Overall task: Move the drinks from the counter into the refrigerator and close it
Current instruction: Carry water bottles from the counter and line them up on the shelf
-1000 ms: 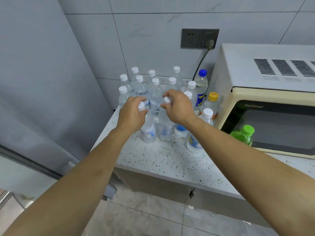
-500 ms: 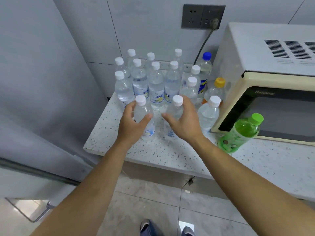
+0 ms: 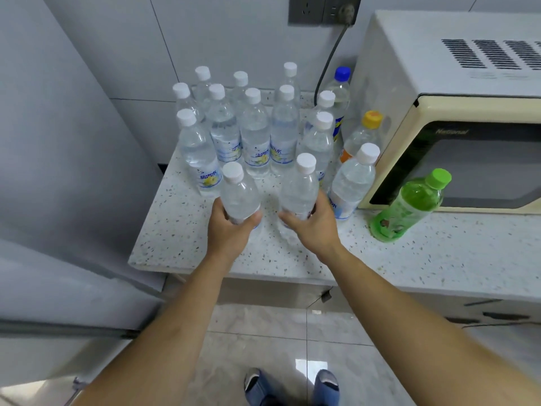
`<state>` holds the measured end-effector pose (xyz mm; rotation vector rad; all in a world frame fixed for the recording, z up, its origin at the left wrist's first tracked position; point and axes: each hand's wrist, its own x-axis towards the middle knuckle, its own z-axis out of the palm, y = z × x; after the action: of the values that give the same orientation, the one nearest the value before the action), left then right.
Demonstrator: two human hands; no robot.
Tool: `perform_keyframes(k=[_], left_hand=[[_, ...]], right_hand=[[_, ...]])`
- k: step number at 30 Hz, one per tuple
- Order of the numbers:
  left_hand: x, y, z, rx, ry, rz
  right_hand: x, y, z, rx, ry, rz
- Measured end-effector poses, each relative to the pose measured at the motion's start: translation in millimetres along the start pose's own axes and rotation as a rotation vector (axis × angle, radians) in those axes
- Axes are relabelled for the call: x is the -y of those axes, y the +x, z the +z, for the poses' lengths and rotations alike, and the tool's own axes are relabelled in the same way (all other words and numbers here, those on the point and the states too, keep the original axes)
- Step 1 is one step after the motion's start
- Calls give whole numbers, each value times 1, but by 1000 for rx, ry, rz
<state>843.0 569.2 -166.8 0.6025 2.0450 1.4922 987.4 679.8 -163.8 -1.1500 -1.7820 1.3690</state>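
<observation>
- The left hand (image 3: 227,230) grips a clear bottle (image 3: 240,197) low on its body, fingers curled round it, thumb on the near side.
- The right hand (image 3: 311,227) grips a second clear bottle (image 3: 298,190) the same way, fingers wrapped behind it, thumb across the front.
- Both held bottles stand about upright with white caps, near the front of the counter (image 3: 181,238); whether their bases touch the stone I cannot tell.
- Behind them a cluster of water bottles (image 3: 254,136) stands in close rows on the counter, all white-capped, several with blue and yellow labels.
- One more white-capped bottle (image 3: 352,183) stands just right of the right hand, close to the microwave (image 3: 439,92).
- A blue-capped bottle (image 3: 339,95) stands at the back by the wall, beside the microwave's side.
- A yellow-capped bottle (image 3: 366,133) stands between the blue-capped one and the white-capped one, against the microwave.
- A green bottle (image 3: 409,206) with a green cap stands in front of the microwave door, well apart from the cluster.
- The refrigerator (image 3: 58,156) fills the left side, its grey side next to the counter's left end.
- A cord (image 3: 328,63) runs from a wall socket (image 3: 322,8) down behind the bottles.
- Two blue shoes (image 3: 292,385) show on the tiled floor below.
</observation>
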Motion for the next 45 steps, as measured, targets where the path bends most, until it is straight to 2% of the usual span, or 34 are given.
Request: perform_keyframes(k=[5, 10, 13, 19, 23, 34, 41, 45], left_hand=[[11, -24, -7, -19, -128, -29], [14, -65, -16, 41, -253, -115], [10, -97, -21, 86, -343, -150], [21, -174, -26, 62, -583, -438], [41, -234, -33, -74, -654, -500], [95, -347, -100, -517, -531, -533], [120, -397, -176, -666, -510, -420], [139, -422, -239, -731, -457, -356]], right_hand=[[-8, -29, -7, -25, 63, -21], [-6, -55, -16, 8, 242, 22], [-4, -68, -25, 98, 345, 131], [-20, -105, -42, 354, 568, 396], [-38, -142, -40, 494, 595, 510], [-44, -252, 37, 810, 375, 491], [-19, -319, 119, 1041, 204, 407], [2, -361, 176, 1110, 172, 339]])
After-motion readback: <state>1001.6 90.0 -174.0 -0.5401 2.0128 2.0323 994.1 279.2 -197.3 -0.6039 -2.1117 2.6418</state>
